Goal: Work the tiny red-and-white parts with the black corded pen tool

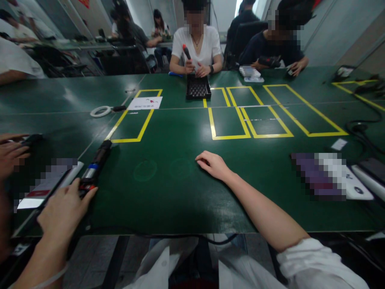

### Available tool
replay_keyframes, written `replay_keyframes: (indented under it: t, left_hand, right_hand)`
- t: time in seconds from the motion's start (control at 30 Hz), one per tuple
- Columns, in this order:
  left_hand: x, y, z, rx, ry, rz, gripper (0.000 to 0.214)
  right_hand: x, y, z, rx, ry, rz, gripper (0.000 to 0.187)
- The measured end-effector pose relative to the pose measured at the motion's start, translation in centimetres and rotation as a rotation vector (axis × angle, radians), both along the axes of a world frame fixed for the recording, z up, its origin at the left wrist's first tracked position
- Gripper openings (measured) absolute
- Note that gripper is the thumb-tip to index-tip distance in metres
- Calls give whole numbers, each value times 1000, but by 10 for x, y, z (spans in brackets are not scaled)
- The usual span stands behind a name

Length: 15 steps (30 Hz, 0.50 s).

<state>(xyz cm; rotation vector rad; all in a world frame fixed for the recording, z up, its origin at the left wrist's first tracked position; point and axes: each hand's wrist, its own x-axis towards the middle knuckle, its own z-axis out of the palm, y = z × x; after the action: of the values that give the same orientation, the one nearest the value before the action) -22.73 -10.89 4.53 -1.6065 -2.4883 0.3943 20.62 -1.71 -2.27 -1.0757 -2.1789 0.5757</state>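
Note:
My left hand (pixel 64 206) is closed around an electric screwdriver (pixel 95 166) with a black body, a blue ring and a red part near the grip. The tool lies along the green table, its thin tip pointing away from me toward a yellow tape line. My right hand (pixel 213 164) rests on the table near the middle, fingers loosely bent, with nothing seen in it. Two faint chalk-like circles (pixel 145 171) mark the surface between my hands.
Yellow tape outlines (pixel 231 137) cross the table. A white sheet (pixel 146 103) and white cable coil (pixel 100 111) lie farther off. Opposite, one person (pixel 197 44) holds a red-tipped tool over a black tray (pixel 198 96). Another person's hand (pixel 13 154) is left; a printed packet (pixel 325 176) lies right.

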Motion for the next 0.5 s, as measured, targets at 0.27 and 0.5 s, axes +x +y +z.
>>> replay_keyframes:
  t: [0.27,0.5]
  left_hand:
    - [2,-9,-6,223,117,-163,61]
    - [-5,3,4,136,92,-85,64]
  right_hand:
    - [0,0,0,-6,-2,2,15]
    - [0,-1,-1,9,-5,1,15]
